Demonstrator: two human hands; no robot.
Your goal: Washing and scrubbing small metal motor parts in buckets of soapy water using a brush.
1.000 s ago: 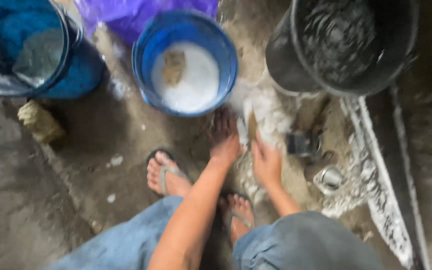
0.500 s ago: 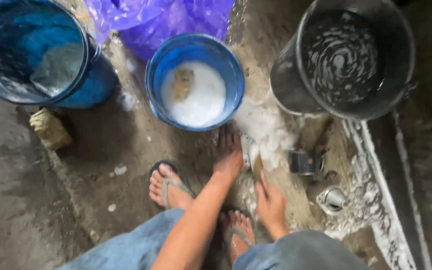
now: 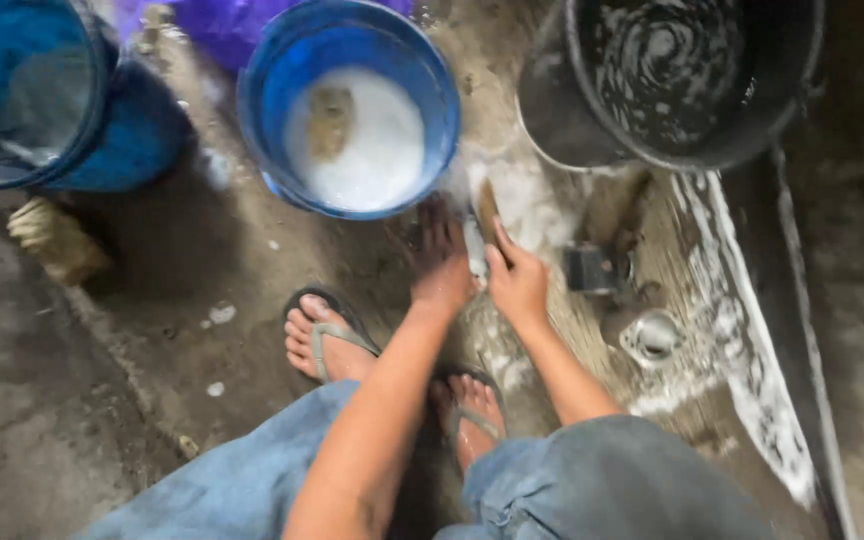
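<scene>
Far left, the big blue drum [image 3: 22, 90] fills the corner. A straw-coloured scrub wad [image 3: 57, 240] lies on the wet concrete below it, well apart from us. A purple plastic bag [image 3: 222, 25] shows at the top edge. Next is the blue bucket [image 3: 252, 120], w/ suds and a brown lump floating in it.

Our left hand [image 3: 442, 265] is pressed down just below that bucket's rim, fingers fanned forward but motion-blurred. Our right hand [image 3: 517, 280] is tight beside it, fingers curled and thumb up against a slim pale piece [image 3: 475, 245] held btwn both hands. A brown bit [image 3: 489, 210] sticks out at its top end. We can't tell what either is.

What changed: half a sec ago the right hand sat lower than the left, and now it's level w/ it. So both hands are working the piece together over the foam patch.

Room: our sandalled feet [image 3: 327, 335] hem the hands in from below. To the right, a dark boxy item [image 3: 592, 268] and a small metal cup [image 3: 652, 335] sit near the right wrist. The black bucket [image 3: 592, 130] crowds the top right and a sudsy gutter [image 3: 782, 300] runs along the far edge. The bare concrete is on the left, past our left foot.
</scene>
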